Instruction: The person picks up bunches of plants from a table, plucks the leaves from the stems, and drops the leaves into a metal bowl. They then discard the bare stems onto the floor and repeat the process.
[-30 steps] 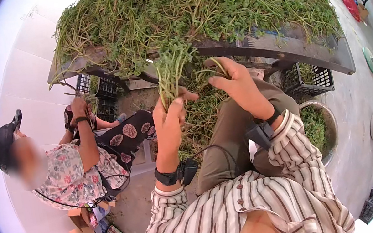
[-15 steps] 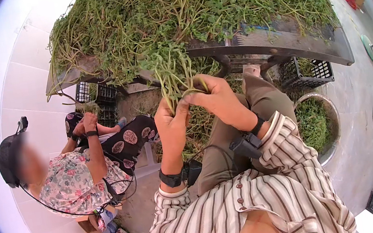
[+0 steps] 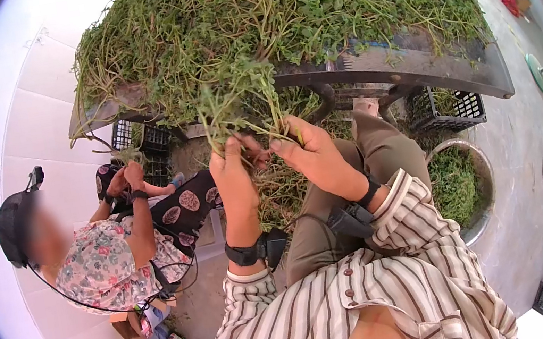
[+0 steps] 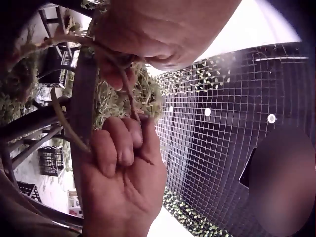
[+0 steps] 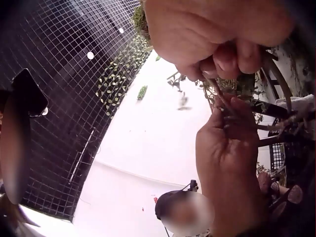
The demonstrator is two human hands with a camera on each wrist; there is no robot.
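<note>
My left hand (image 3: 235,182) grips the stems of a small bunch of leafy greens (image 3: 216,118), held upright in front of the table edge. Beside it, my right hand (image 3: 319,161) pinches green stems (image 3: 265,93) between thumb and fingers, their leafy tops leaning toward the pile. In the left wrist view, one thin stem (image 4: 129,94) spans the gap between both hands, and a cut-looking piece (image 4: 66,123) sticks out of my right fist. The right wrist view shows my left fingers (image 5: 232,111) curled at the stems, close under the right hand.
A large heap of greens (image 3: 276,14) covers the dark-edged table (image 3: 404,72). Black crates (image 3: 465,105) stand underneath, and loose greens lie on the floor between my legs. A round tub (image 3: 486,172) of greens is at right. Another person (image 3: 103,261) sits at left.
The right hand came left to meet the left hand at the bunch, then the two drew slightly apart. The bunch has split into two parts, one in each hand.
</note>
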